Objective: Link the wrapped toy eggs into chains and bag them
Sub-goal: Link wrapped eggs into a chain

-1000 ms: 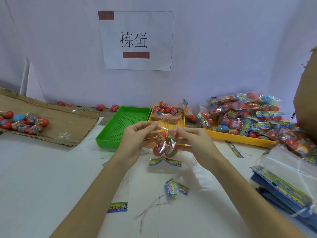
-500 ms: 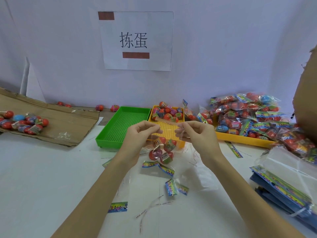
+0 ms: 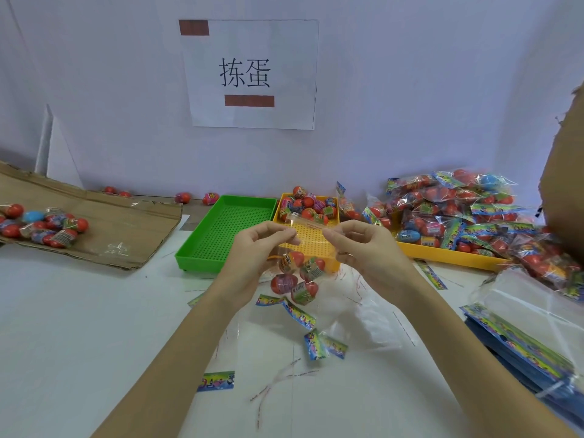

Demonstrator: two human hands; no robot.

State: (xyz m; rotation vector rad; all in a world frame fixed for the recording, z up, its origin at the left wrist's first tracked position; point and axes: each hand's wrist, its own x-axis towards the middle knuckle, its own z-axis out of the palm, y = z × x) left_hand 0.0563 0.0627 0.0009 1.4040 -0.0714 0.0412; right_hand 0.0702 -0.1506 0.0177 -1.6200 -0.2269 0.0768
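Note:
A clear plastic bag (image 3: pixel 311 229) hangs between my hands above the table, with several red wrapped toy eggs (image 3: pixel 297 276) in its lower part. My left hand (image 3: pixel 256 251) pinches the bag's top edge on the left, my right hand (image 3: pixel 363 248) pinches it on the right, and the top flap is stretched between the fingertips. A colourful printed header strip (image 3: pixel 290 308) dangles below the eggs.
A green tray (image 3: pixel 196 251) and a small yellow tray (image 3: pixel 308 235) holding loose eggs stand behind the hands. A large yellow tray (image 3: pixel 442 254) piled with filled bags is at the right. Flat cardboard (image 3: pixel 132 222) with eggs lies left. Stacked flat bags (image 3: pixel 521 336) and scrap strips (image 3: pixel 322 346) lie near.
Both hands have moved slightly up and apart, stretching the bag's top flap flat. The eggs inside have swung a little to the left and lower.

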